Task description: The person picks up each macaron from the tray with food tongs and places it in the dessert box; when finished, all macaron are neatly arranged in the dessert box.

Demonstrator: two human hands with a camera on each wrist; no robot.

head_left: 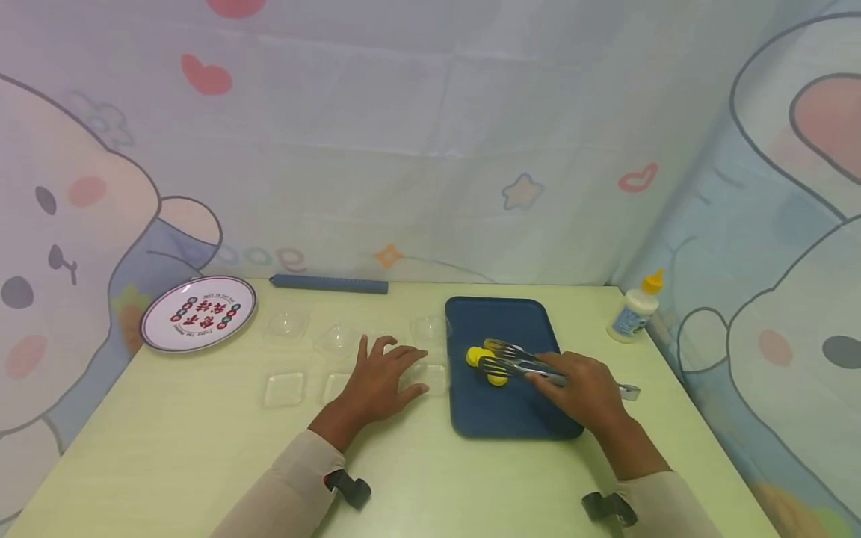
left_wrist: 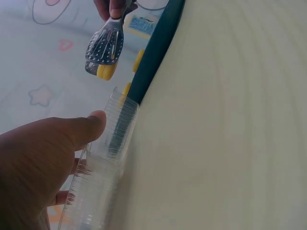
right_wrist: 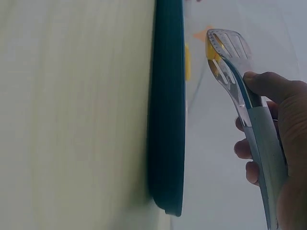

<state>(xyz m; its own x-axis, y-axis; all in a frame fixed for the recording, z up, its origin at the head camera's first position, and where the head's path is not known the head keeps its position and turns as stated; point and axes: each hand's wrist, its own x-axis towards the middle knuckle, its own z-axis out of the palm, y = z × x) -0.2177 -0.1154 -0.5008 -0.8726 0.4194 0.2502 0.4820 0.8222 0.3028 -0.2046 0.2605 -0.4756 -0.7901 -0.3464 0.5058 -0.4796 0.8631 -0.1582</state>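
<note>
My right hand (head_left: 581, 385) grips metal tongs (right_wrist: 254, 115) with slotted ends over the dark blue tray (head_left: 518, 418). A yellow macaron-like piece (left_wrist: 106, 71) sits between the tong ends, above the tray. Other yellow round pieces (head_left: 474, 356) lie on the tray. To the left of it, my left hand (head_left: 380, 381) spreads its fingers over an opened clear plastic box (head_left: 436, 381), with its domed lid part (head_left: 429, 327) behind. In the left wrist view the thumb lies at the clear plastic (left_wrist: 103, 158), and the other fingers show behind it.
More clear plastic boxes (head_left: 285, 389) stand in a row to the left. A patterned white plate (head_left: 202, 334) is at the back left. A dark blue stick (head_left: 329, 284) lies along the back edge. A white squeeze bottle (head_left: 632, 317) with yellow cap stands right of the tray.
</note>
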